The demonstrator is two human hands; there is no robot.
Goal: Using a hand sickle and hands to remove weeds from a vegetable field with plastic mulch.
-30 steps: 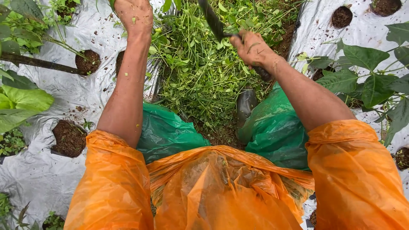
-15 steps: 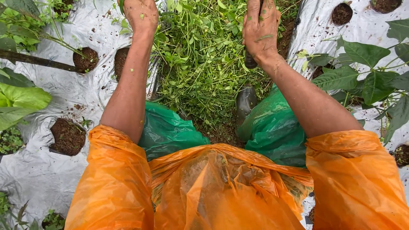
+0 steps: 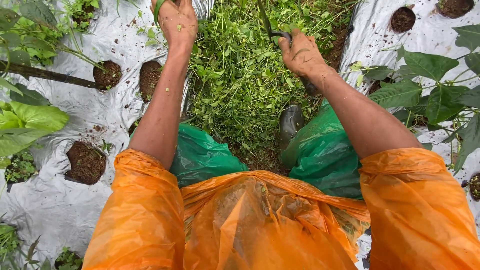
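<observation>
My right hand (image 3: 302, 55) is closed around the dark handle of a sickle-like blade (image 3: 264, 21), which points away from me over a thick strip of green weeds (image 3: 240, 85). At the top edge of the view, my left hand (image 3: 177, 22) is curled around a green weed stem (image 3: 158, 10) at the weeds' left side. Both bare forearms reach out of orange plastic poncho sleeves (image 3: 135, 210).
Silver plastic mulch (image 3: 65, 115) with round soil-filled holes (image 3: 86, 162) flanks the weed strip on both sides. Broad-leaved plants (image 3: 430, 95) grow at right and more at left (image 3: 30, 120). My green trousers (image 3: 325, 150) and a dark boot (image 3: 291, 122) stand in the furrow.
My right hand has drawn back slightly toward me, and the blade in its grip shows again. The left hand stays at the top edge, now gripping a green stem.
</observation>
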